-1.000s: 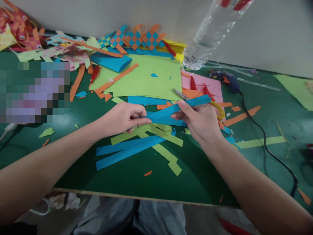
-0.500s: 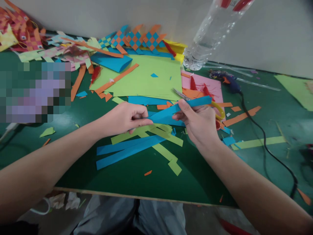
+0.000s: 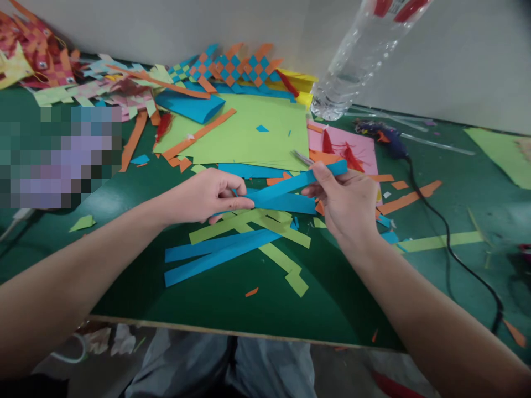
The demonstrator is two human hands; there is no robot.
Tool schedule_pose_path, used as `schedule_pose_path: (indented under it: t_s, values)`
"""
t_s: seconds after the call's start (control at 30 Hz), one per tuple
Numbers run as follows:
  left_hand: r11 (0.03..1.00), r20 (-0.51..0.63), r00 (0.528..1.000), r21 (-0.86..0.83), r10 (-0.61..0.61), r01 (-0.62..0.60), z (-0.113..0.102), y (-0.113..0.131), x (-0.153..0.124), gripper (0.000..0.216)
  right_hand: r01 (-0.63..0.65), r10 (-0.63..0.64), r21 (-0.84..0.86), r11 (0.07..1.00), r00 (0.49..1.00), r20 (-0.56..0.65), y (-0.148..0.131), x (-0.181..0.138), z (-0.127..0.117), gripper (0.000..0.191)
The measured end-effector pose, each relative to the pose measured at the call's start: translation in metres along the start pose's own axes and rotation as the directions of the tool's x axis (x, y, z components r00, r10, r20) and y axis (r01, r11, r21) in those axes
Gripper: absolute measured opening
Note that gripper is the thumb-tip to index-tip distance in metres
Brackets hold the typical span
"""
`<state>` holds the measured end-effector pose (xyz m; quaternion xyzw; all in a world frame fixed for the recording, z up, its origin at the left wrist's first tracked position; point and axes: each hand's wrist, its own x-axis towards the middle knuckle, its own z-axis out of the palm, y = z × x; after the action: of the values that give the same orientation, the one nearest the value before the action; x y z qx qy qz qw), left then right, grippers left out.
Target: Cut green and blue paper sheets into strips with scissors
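Observation:
A long blue paper strip point(image 3: 286, 187) is stretched between both hands just above the green table point(image 3: 232, 298). My left hand point(image 3: 205, 194) pinches its left end with fingers closed. My right hand point(image 3: 346, 202) grips the strip's right part between thumb and fingers, and also holds yellow-handled scissors point(image 3: 301, 157) whose blade tips poke out behind the strip. Below the hands lie loose blue strips point(image 3: 215, 251) and light green strips point(image 3: 274, 243) crossing each other.
A light green sheet point(image 3: 244, 135), a pink sheet point(image 3: 360, 146) and woven orange-blue paper pieces point(image 3: 236, 63) lie behind. A clear plastic bottle point(image 3: 352, 61) stands at the back. A blue glue gun point(image 3: 385, 135) with a black cord point(image 3: 448, 232) lies right.
My right hand has lifted slightly and turned, raising the strip's right end. The left hand has stayed almost in place.

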<state>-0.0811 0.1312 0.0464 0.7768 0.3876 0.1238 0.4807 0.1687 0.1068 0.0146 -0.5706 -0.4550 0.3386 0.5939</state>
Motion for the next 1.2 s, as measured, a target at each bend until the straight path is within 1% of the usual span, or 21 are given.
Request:
schedule_pose_path:
  t_s: [0.17, 0.3, 0.4, 0.5, 0.6, 0.7, 0.8, 0.87, 1.03, 1.1, 1.13, 1.17, 1.2]
  values:
    - [0.999, -0.021, 1.000, 0.037, 0.004, -0.003, -0.007, -0.003, 0.000, 0.027, 0.007, -0.007, -0.012, 1.000, 1.000, 0.012, 0.000, 0.005, -0.005, 0.032]
    - [0.999, -0.018, 1.000, 0.040, -0.012, 0.013, -0.008, -0.004, 0.001, 0.028, 0.054, -0.055, -0.041, 0.998, 0.998, -0.012, 0.000, 0.008, -0.007, 0.027]
    - [0.999, -0.025, 1.000, 0.030, 0.018, -0.018, -0.010, -0.006, 0.001, 0.027, 0.112, -0.116, -0.110, 0.988, 0.993, -0.027, -0.003, 0.006, -0.007, 0.026]
    - [0.996, -0.030, 0.997, 0.055, 0.070, -0.068, -0.016, -0.010, 0.001, 0.029, 0.153, -0.160, -0.158, 0.975, 0.987, -0.027, -0.007, 0.005, -0.007, 0.024]
    - [0.991, -0.091, 0.991, 0.101, 0.093, -0.084, -0.025, -0.016, 0.001, 0.032, 0.150, -0.154, -0.182, 0.972, 0.988, -0.011, -0.006, 0.007, -0.009, 0.022]
    - [0.995, -0.228, 0.970, 0.075, 0.087, -0.072, -0.032, -0.022, 0.003, 0.024, 0.095, -0.104, -0.188, 0.978, 0.994, -0.036, -0.001, 0.013, -0.012, 0.022]
    - [0.996, -0.408, 0.912, -0.039, 0.052, -0.074, -0.033, -0.026, 0.005, 0.019, 0.073, -0.086, -0.146, 0.987, 0.993, -0.083, 0.004, 0.019, -0.014, 0.021]
    - [0.995, -0.498, 0.867, -0.076, 0.023, -0.070, -0.031, -0.027, 0.006, 0.019, 0.076, -0.088, -0.126, 0.989, 0.992, -0.091, 0.005, 0.020, -0.015, 0.022]
    - [0.996, -0.618, 0.786, -0.056, 0.019, -0.068, -0.030, -0.028, 0.006, 0.029, 0.071, -0.074, -0.113, 0.991, 0.997, -0.023, 0.001, 0.018, -0.014, 0.022]
    - [0.998, -0.708, 0.705, -0.032, 0.020, -0.060, -0.033, -0.030, 0.005, 0.033, 0.059, -0.058, -0.096, 0.994, 0.998, 0.006, 0.000, 0.017, -0.012, 0.021]
    - [0.999, -0.760, 0.649, -0.002, 0.034, -0.054, -0.035, -0.031, 0.004, 0.033, 0.048, -0.046, -0.087, 0.995, 0.999, 0.023, 0.000, 0.015, -0.011, 0.021]
    - [0.998, -0.816, 0.574, 0.040, 0.064, -0.055, -0.036, -0.030, 0.003, 0.033, 0.035, -0.031, -0.083, 0.996, 0.998, 0.045, 0.001, 0.014, -0.010, 0.021]
    - [0.993, -0.813, 0.571, 0.100, 0.115, -0.057, -0.037, -0.029, 0.001, 0.034, 0.023, -0.017, -0.084, 0.996, 0.998, 0.068, 0.000, 0.012, -0.009, 0.021]
